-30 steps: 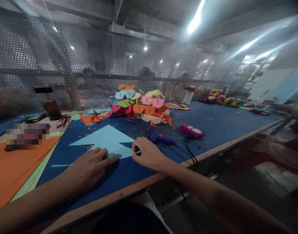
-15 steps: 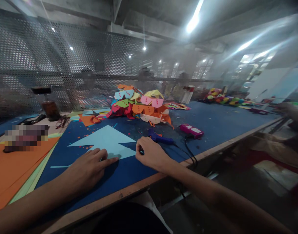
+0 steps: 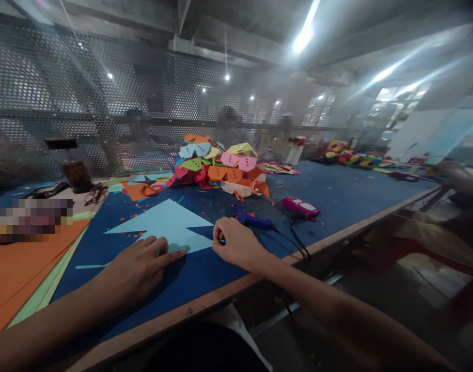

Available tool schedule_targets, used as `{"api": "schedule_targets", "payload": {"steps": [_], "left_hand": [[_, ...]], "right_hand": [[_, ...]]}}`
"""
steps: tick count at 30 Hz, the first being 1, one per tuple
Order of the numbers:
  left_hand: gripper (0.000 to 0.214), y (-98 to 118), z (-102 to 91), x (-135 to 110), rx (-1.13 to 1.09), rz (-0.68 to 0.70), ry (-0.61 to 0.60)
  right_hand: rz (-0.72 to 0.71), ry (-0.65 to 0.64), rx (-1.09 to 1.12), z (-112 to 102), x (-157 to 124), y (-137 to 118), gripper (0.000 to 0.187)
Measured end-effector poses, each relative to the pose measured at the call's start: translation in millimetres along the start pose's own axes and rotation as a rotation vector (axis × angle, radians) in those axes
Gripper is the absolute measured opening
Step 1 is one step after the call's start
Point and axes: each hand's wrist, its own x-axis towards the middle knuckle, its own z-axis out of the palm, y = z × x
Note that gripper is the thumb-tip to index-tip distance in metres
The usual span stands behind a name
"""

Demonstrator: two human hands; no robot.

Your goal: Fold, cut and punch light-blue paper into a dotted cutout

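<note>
Blue paper (image 3: 169, 219) under left grip (image 3: 139, 264)

Table (image 3: 329, 196): dark blue, brown edge (image 3: 189, 311). Cut paper (image 3: 164, 222): plain light blue. From it, 1 o'clock: paper masks (image 3: 224, 173), orange, green, pink, yellow, red; some with red dots. 3 o'clock: blue glue gun (image 3: 255, 220), purple-pink thing (image 3: 301, 207) with white patches. 8 o'clock: orange sheets (image 3: 27, 263), pale green sheets (image 3: 40, 291). 11 o'clock: orange scissor handles (image 3: 150, 190).
</note>
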Motion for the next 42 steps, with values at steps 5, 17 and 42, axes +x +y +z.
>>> {"api": "schedule_targets", "payload": {"steps": [5, 17, 42], "left_hand": [[0.063, 2, -2.1, 0, -0.019, -0.013, -0.006], [0.062, -1, 2.1, 0, -0.016, 0.0, -0.009], [0.058, 4, -0.7, 1, -0.041, -0.013, 0.046]], "right_hand": [[-0.011, -0.001, 0.052, -2, -1, 2, 0.016], [-0.008, 0.018, 0.149, -3, -4, 9, 0.021], [-0.256, 0.098, 0.238, -6, 3, -13, 0.009]]}}
